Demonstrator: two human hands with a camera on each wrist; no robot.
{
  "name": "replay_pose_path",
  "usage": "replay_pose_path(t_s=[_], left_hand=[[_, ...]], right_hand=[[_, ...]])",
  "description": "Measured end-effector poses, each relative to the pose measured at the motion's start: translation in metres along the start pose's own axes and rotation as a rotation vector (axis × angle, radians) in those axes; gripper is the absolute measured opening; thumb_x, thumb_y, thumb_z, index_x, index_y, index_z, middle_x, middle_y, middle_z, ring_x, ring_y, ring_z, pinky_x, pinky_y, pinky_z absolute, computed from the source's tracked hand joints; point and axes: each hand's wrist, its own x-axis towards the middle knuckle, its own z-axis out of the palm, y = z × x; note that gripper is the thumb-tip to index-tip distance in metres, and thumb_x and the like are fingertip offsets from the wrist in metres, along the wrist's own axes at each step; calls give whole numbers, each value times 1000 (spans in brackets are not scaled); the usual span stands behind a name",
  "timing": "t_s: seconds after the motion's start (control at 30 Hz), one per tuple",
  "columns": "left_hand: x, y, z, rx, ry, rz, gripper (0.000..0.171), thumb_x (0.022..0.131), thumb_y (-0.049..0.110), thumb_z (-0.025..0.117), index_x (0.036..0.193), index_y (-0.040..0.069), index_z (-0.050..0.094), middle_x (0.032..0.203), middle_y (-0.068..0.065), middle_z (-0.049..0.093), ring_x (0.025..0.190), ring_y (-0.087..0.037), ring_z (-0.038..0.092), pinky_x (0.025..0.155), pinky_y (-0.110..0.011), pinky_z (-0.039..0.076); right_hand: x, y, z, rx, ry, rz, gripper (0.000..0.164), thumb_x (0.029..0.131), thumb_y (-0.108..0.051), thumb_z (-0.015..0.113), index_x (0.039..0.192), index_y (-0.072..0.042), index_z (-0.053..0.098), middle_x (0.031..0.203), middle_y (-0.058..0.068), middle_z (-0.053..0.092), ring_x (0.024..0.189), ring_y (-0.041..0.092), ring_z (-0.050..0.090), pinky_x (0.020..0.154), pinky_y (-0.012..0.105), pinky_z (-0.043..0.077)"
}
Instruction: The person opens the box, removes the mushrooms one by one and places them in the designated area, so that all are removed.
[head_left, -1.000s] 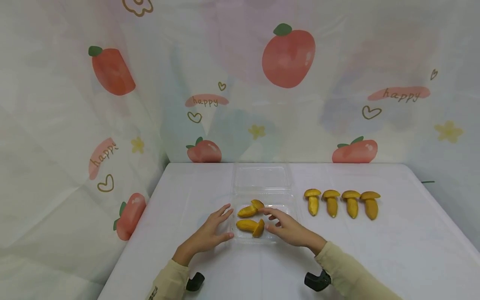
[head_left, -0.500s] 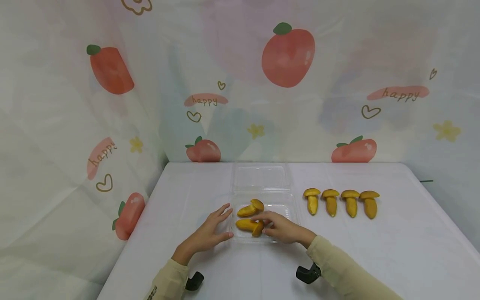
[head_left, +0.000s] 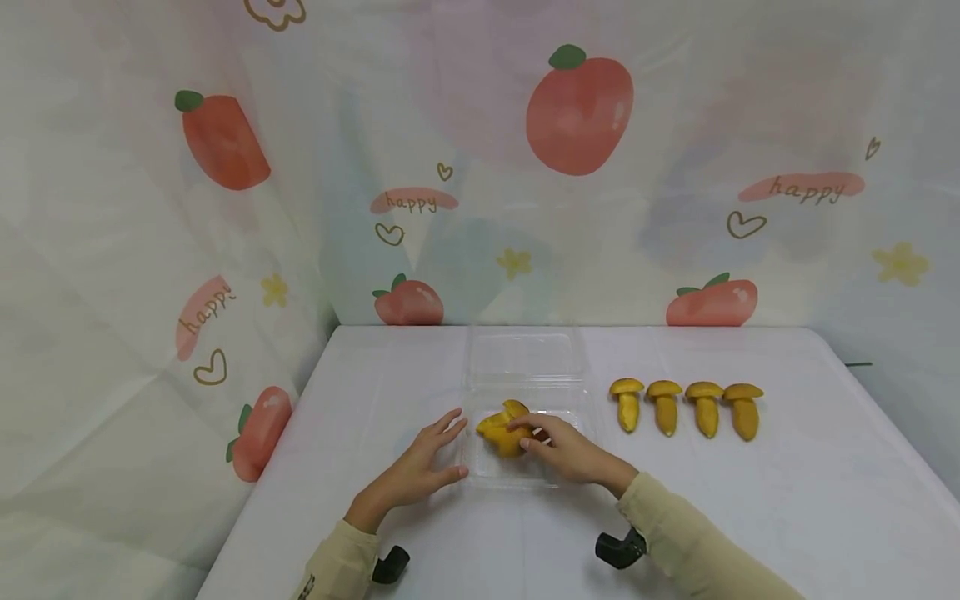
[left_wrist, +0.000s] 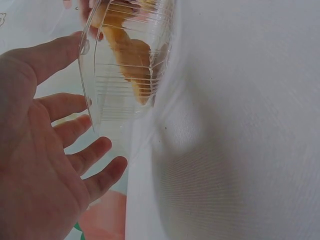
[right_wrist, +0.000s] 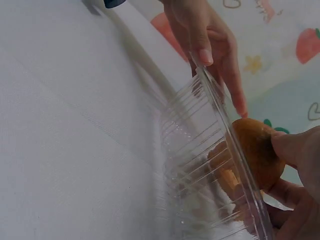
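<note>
A yellow-brown toy-like mushroom (head_left: 501, 443) is pinched by its cap between the thumb and fingers of my right hand (head_left: 570, 454). It is inside the clear plastic box (head_left: 489, 475), tilted against a second mushroom (head_left: 515, 407) that lies behind it and is partly covered. The right wrist view shows the held mushroom's cap (right_wrist: 256, 152) at the box rim, its stem seen through the ribbed wall. My left hand (head_left: 416, 468) is spread at the box's left side, thumb and fingertips right at the rim, as the left wrist view also shows (left_wrist: 45, 135).
Hinged to the back of the box, the clear lid (head_left: 525, 357) lies folded back. Several more mushrooms (head_left: 705, 410) stand in a row to the right on the white tablecloth (head_left: 360, 375). A printed curtain (head_left: 465, 125) rises behind the table; black curved pieces (head_left: 621, 550) sit at both wrists.
My right hand came down onto the nearer mushroom, took hold of its cap and shifted it back toward the other mushroom. The left hand has stayed in place.
</note>
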Motion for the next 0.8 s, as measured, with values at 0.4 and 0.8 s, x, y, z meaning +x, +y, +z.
replay_pose_path(t_s=[0.4, 0.8], left_hand=[[2, -1, 2, 7, 9, 2, 74, 97, 28, 68, 158, 5, 32, 170, -14, 18, 153, -45, 22, 118, -70, 25], [0, 0, 1, -5, 9, -3, 74, 97, 27, 68, 159, 7, 31, 171, -9, 17, 155, -42, 20, 119, -69, 25]], right_hand=[[-5, -14, -15, 41, 217, 28, 29, 107, -22, 50, 119, 0, 65, 115, 14, 68, 100, 15, 57, 83, 25, 46], [-7, -10, -25, 186, 235, 23, 32, 112, -18, 29, 106, 3, 53, 95, 12, 63, 88, 8, 57, 84, 23, 48]])
